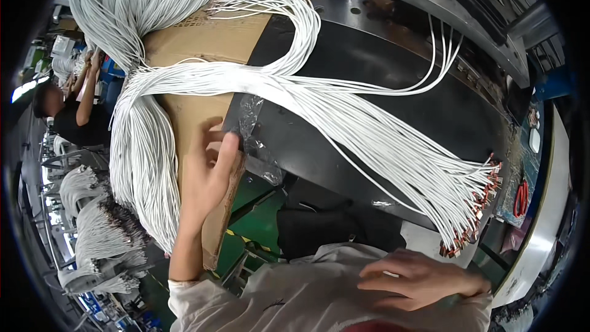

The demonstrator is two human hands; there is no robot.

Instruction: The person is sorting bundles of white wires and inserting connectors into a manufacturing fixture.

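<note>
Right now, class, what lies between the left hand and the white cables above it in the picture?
In the head view, cardboard shows between the left hand and the cables.

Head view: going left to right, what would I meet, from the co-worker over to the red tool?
Co-worker in black → large drooping white cable bundle → left hand → right hand → red tool.

From my head, the fisheye camera looks down on my left hand (pixel 210 175), right hand (pixel 421 280) and the bench (pixel 362 52) close below.

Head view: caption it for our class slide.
White cables fan across a black tabletop, left hand and right hand nearby.
</note>
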